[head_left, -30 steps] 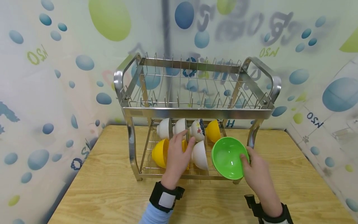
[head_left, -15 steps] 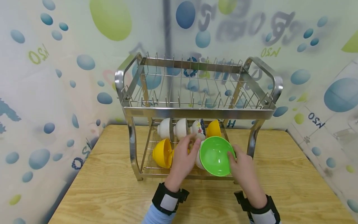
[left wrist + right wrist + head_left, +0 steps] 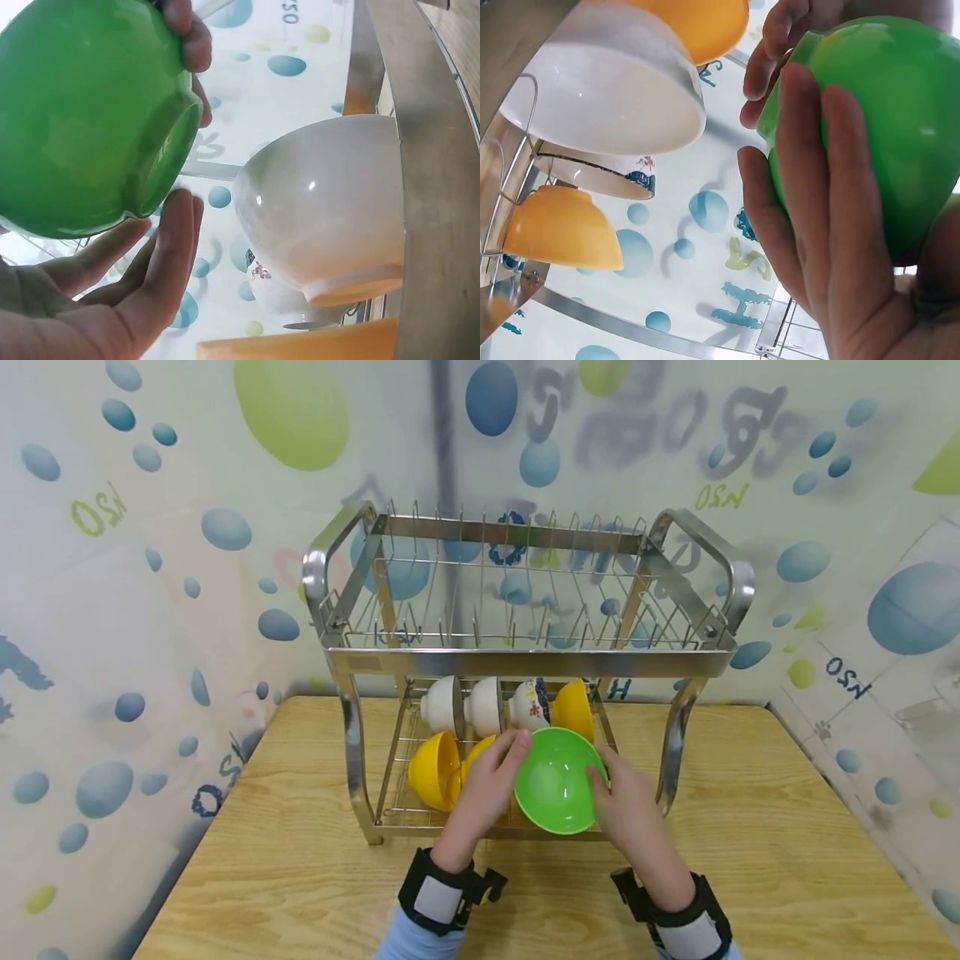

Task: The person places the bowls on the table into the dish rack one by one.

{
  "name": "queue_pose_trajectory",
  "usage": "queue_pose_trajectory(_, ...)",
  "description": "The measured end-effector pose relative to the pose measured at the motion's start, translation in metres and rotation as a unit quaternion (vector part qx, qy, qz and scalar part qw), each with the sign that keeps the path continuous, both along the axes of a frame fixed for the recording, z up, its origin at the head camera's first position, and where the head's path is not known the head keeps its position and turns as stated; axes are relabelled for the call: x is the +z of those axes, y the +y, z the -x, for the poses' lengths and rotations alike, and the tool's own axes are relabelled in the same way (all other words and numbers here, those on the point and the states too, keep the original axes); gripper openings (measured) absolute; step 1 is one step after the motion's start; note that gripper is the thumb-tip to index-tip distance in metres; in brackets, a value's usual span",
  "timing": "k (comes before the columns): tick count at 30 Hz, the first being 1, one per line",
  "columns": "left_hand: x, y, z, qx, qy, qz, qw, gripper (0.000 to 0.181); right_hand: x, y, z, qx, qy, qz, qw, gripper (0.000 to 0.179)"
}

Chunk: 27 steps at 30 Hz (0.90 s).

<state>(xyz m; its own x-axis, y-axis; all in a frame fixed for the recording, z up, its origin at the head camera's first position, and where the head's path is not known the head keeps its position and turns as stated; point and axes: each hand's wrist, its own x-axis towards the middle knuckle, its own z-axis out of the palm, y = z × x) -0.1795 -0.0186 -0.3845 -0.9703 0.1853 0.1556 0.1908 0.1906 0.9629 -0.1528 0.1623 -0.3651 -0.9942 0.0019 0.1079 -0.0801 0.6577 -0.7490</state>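
Observation:
My right hand (image 3: 628,793) grips the green bowl (image 3: 558,789) by its right side, thumb over the rim and fingers spread along the outside. The bowl's hollow faces me in the head view; its foot ring shows in the left wrist view. On the bowl's left, my left hand (image 3: 487,785) has its thumb at the rim and its loosely bent fingers (image 3: 169,255) beside the foot. Behind the bowl is a white bowl (image 3: 615,82), mostly hidden in the head view. Two yellow bowls, one a yellow bowl (image 3: 433,772) at the left, stand in the front row.
A two-tier metal dish rack (image 3: 532,663) stands on the wooden table (image 3: 750,827). Its lower back row holds two white bowls, including a white bowl (image 3: 442,703), a patterned bowl (image 3: 528,706) and a yellow bowl (image 3: 573,710). A patterned wall (image 3: 150,610) rises behind.
My right hand has carried the green bowl leftward, in front of the white bowl. My left hand has shifted slightly right, and its thumb has come to the bowl's left rim.

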Motion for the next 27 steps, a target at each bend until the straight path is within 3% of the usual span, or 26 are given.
queue_pose_trajectory(6, 0.0002, -0.0045, 0.0030, -0.060, -0.045, -0.035, 0.9966, 0.054, -0.0001, -0.0010, 0.0001, 0.005, -0.007, -0.001, 1.0000, 0.034)
queue_pose_trajectory(12, -0.0006, -0.0048, 0.0031, -0.110, -0.112, -0.082, 0.9842, 0.057, -0.0003, -0.0002, 0.0002, 0.002, -0.020, -0.001, 0.9998, 0.037)
queue_pose_trajectory(27, 0.0003, -0.0061, 0.0019, -0.087, -0.131, -0.079, 0.9844, 0.056, -0.0035, -0.0006, 0.0017, 0.005, -0.014, -0.013, 0.9998, 0.038)
